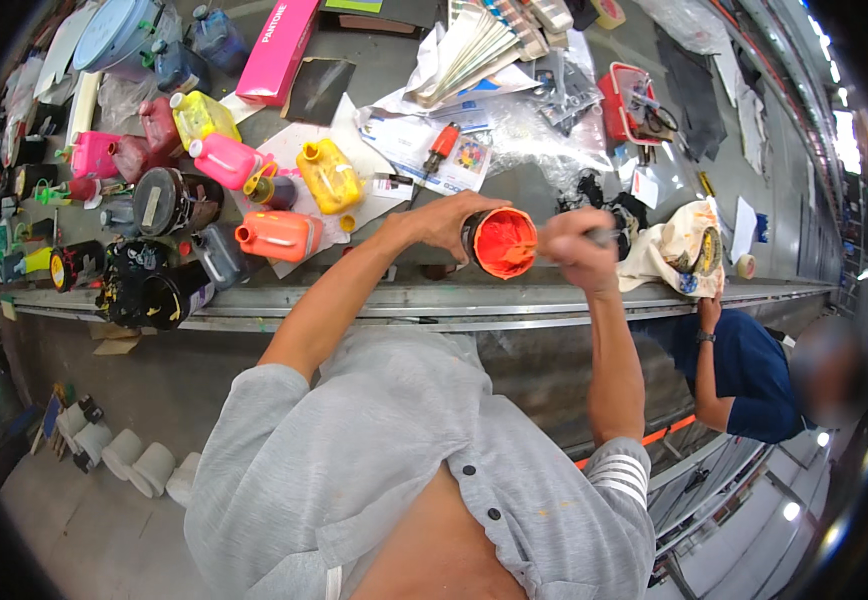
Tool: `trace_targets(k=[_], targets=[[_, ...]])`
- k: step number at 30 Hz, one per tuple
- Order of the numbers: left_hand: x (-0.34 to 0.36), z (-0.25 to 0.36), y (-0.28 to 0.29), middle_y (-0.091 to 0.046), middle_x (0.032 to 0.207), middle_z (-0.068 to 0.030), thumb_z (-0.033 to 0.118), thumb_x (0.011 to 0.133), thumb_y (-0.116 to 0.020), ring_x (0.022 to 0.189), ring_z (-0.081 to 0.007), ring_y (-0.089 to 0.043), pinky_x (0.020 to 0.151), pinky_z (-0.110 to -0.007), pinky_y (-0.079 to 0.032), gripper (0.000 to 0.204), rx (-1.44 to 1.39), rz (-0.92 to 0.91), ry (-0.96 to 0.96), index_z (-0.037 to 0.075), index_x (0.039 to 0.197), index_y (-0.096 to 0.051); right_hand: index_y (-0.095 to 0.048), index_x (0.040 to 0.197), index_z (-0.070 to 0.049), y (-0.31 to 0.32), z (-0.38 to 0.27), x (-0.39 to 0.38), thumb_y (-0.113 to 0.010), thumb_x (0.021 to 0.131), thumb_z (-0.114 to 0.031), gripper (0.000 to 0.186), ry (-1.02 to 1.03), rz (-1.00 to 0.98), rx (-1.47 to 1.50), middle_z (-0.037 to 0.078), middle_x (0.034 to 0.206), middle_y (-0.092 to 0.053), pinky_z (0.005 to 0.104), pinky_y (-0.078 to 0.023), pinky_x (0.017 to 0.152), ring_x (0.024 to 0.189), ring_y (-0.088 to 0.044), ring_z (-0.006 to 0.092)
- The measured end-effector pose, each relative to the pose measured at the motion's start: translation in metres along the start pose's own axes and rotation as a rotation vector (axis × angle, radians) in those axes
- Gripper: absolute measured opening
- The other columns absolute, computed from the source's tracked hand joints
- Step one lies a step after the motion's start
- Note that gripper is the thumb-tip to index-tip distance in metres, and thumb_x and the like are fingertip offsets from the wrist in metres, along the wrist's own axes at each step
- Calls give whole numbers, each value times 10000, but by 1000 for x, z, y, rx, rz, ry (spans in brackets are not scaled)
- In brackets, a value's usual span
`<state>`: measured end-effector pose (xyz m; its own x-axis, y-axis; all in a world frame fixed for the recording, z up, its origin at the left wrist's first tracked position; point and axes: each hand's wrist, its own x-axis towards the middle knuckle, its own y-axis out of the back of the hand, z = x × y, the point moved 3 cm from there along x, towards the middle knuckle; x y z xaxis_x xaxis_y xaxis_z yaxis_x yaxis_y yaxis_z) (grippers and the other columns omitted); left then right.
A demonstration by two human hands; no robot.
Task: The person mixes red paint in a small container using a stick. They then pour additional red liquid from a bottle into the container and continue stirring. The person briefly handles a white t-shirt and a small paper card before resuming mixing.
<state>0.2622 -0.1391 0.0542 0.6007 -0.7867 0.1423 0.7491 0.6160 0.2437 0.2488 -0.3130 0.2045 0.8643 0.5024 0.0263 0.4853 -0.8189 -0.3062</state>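
Observation:
My left hand (446, 222) is wrapped round a dark tub (470, 236), tipped so that its mouth faces right. Bright orange-red ink or paint (510, 243) coats its inside and rim. Right beside the mouth, my right hand (584, 248) is closed in a fist and smeared by motion. A short grey end pokes out of that fist; the rest of what it grips is too blurred to name. Nearest on the left lie an orange jug (280, 236) and a yellow jug (330, 177). A red-handled tool (441, 146) rests on papers beyond the tub.
Ink-stained bottles and black tubs (161, 200) crowd the left. Fanned colour swatches (474, 60) and a pink box (276, 50) lie farther back. A red basket (636, 105) stands at the right. A co-worker (754, 370) touches a stained cloth (676, 250) by the metal table edge.

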Motion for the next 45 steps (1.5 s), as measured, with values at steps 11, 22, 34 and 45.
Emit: trace_targets(k=[11, 22, 34, 45], targets=[[-29, -3, -79, -484, 1290, -168, 248, 474, -938, 1219, -360, -457, 1040, -443, -371, 999, 126, 798, 152, 26, 1294, -413, -426, 595, -70, -55, 31, -12, -535, 823, 19, 268, 196, 328, -572, 50, 533, -465, 264, -354, 466, 481, -454, 114], [-26, 1, -55, -517, 1269, -109, 178, 444, -909, 1224, -327, -460, 1034, -439, -359, 962, 199, 543, 158, 78, 1287, -456, -487, 618, -29, -15, 0, -11, -524, 843, 32, 236, 89, 587, -103, 37, 552, -469, 247, -360, 466, 503, -450, 95], [-26, -3, -59, -505, 1290, -70, 209, 496, -894, 1230, -328, -436, 967, -471, -377, 944, 188, 506, 203, 132, 1318, -436, -503, 649, -15, -35, 28, -3, -522, 790, 80, 170, 267, 769, -23, 55, 637, -523, 251, -373, 443, 487, -477, 128], [-25, 1, -49, -500, 1307, -74, 244, 494, -895, 1230, -310, -433, 977, -458, -362, 967, 184, 426, 203, 107, 1332, -431, -547, 666, -12, -28, 28, -10, -552, 800, 95, 172, 79, 614, -220, 65, 632, -551, 248, -402, 464, 510, -499, 117]])
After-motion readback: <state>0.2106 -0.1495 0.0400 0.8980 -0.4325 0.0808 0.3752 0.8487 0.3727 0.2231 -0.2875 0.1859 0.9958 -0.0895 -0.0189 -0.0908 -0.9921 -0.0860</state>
